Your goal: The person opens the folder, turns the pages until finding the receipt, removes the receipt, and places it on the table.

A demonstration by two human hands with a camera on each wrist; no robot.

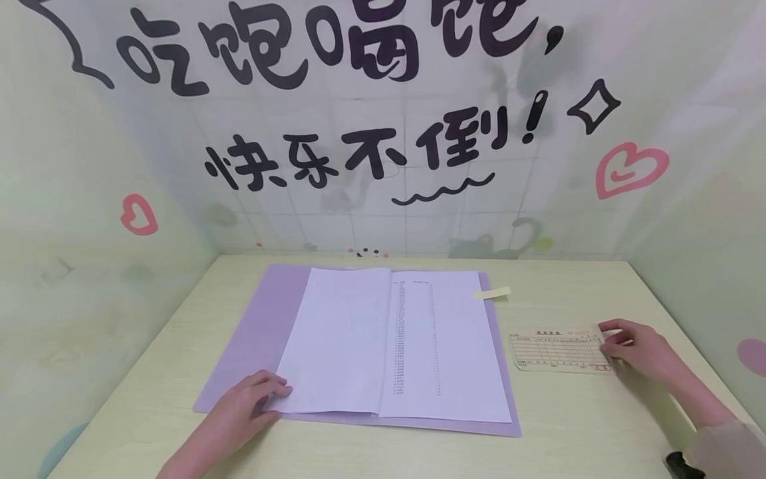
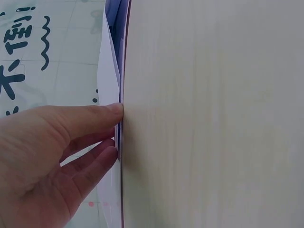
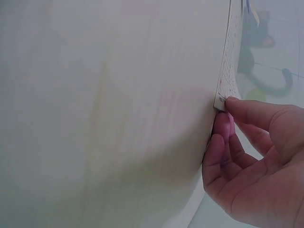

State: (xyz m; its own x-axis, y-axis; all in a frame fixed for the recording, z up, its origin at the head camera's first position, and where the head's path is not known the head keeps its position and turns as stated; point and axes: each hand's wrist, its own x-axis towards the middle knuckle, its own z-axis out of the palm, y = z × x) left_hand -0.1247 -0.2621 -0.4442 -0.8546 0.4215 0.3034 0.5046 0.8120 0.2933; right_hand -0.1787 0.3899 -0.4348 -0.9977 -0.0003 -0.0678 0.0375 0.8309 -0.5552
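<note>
A purple folder (image 1: pixel 245 346) lies spread out on the table, with white sheets inside. Its left page (image 1: pixel 344 339) looks blank, and the right page (image 1: pixel 461 359) bears a printed list in small type. My left hand (image 1: pixel 242 406) rests at the lower left corner of the left page, fingers on the paper and thumb by the bottom edge, as the left wrist view also shows. To the right of the folder lies a printed receipt form (image 1: pixel 556 352) with red lines. My right hand (image 1: pixel 646 352) pinches its right edge; in the right wrist view the thumb (image 3: pixel 251 111) is on its corner.
A pale yellow paper strip (image 1: pixel 493 293) sticks out from the folder's upper right edge. The pale wooden table (image 1: pixel 443 459) is bounded by a printed curtain (image 1: pixel 371 219) at the back and sides. Something black (image 1: pixel 682 464) shows by the right sleeve (image 1: pixel 727 449).
</note>
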